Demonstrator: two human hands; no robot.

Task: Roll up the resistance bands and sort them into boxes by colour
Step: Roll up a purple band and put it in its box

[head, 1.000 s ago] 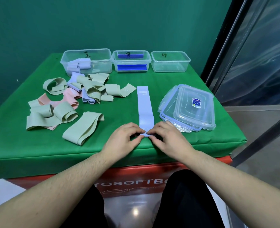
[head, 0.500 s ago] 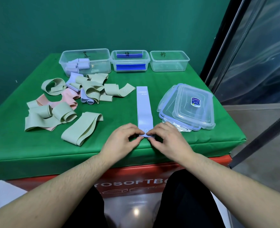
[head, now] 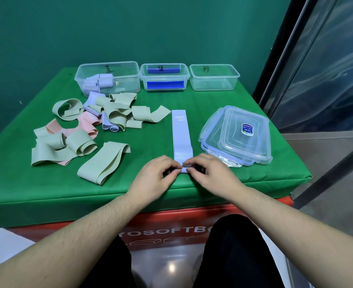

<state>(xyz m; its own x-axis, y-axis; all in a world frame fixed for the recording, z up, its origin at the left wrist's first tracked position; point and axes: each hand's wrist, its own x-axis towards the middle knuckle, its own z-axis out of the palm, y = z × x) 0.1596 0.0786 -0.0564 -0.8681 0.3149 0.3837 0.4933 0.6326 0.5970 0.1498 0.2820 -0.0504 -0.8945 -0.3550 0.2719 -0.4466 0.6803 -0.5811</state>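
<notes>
A long light purple band lies flat on the green table, near the front edge. Its near end is curled into a tiny roll. The left hand and the right hand are both on that end. The fingers of each hand are bent and pinch the little roll, one hand on each side.

Just right of the band sits a stack of clear lids with a blue sticker on top. To the left lies a folded pale green band. Further left is a messy pile of bands in pale green, pink and light purple.

At the back of the table stand three clear boxes in a row. The left box holds a few rolled light purple bands. The middle box has blue strips showing on it. The right box has black writing on its back wall.
</notes>
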